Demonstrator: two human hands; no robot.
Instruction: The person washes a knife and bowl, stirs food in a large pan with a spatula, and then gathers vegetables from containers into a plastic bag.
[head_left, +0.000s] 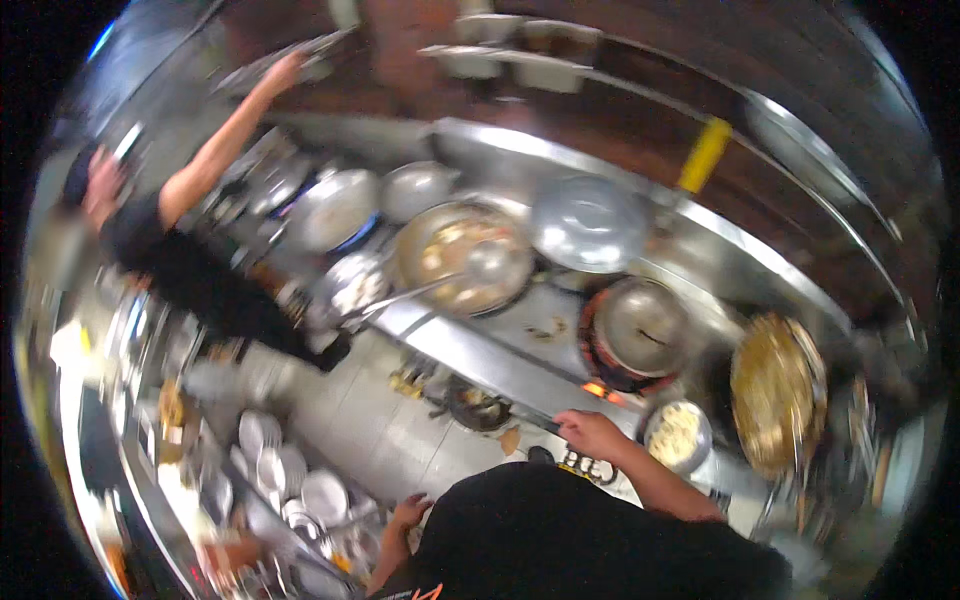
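Note:
My right hand is at the front edge of the steel stove, fingers bent; blur hides whether they grip anything there. Close by, an orange flame shows below a lidded pot. To the right of that hand stands a metal bowl of pale cut food. Low at my left side hangs my left hand, apparently empty with fingers apart, near stacked white dishes. Ahead on the stove, a wide pan holds a chunky stew, with a long-handled ladle over it.
A co-worker in black stands at the left, one arm raised toward a shelf. A large round metal lid and a yellow handle are toward the back. At the right is a golden-brown wide pan. Below is tiled floor.

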